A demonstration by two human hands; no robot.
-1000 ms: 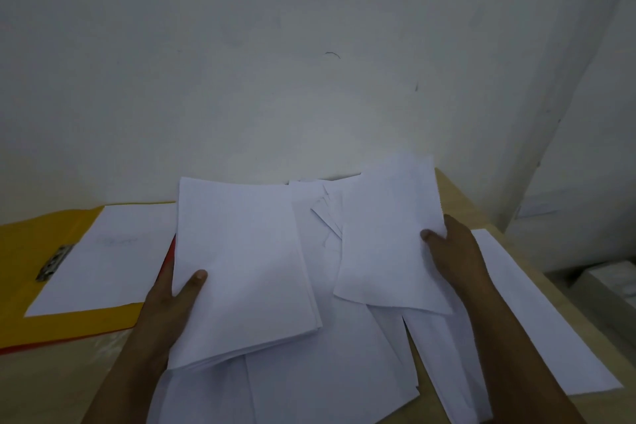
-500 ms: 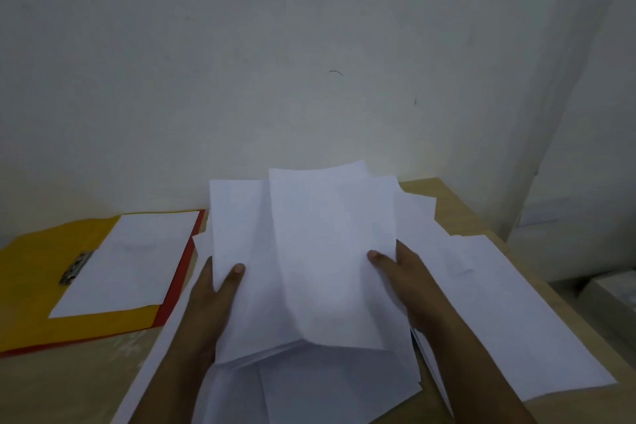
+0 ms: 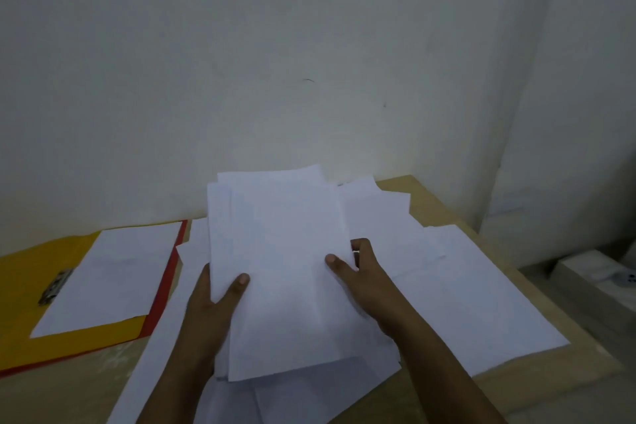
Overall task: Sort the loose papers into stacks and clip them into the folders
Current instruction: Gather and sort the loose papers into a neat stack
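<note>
A stack of white papers (image 3: 282, 272) is held above the table's middle between both hands. My left hand (image 3: 213, 306) grips its left edge, thumb on top. On the right edge my right hand (image 3: 361, 279) pinches it, thumb on top, fingers curled behind. More loose white papers (image 3: 464, 303) lie spread beneath and to the right. At the left lies an open yellow folder (image 3: 20, 286) with a metal clip (image 3: 55, 286) and a white sheet (image 3: 113, 272) on it. A red folder (image 3: 165, 286) edge shows under the yellow one.
The wooden table (image 3: 585, 389) ends at the right, where a pale box-like object (image 3: 599, 275) sits lower down. A plain white wall (image 3: 309, 62) stands right behind the table.
My right hand carried its sheet leftward and laid it on the stack in my left hand. Both hands now hold one combined stack, and the view shifted so the folder sits further right.
</note>
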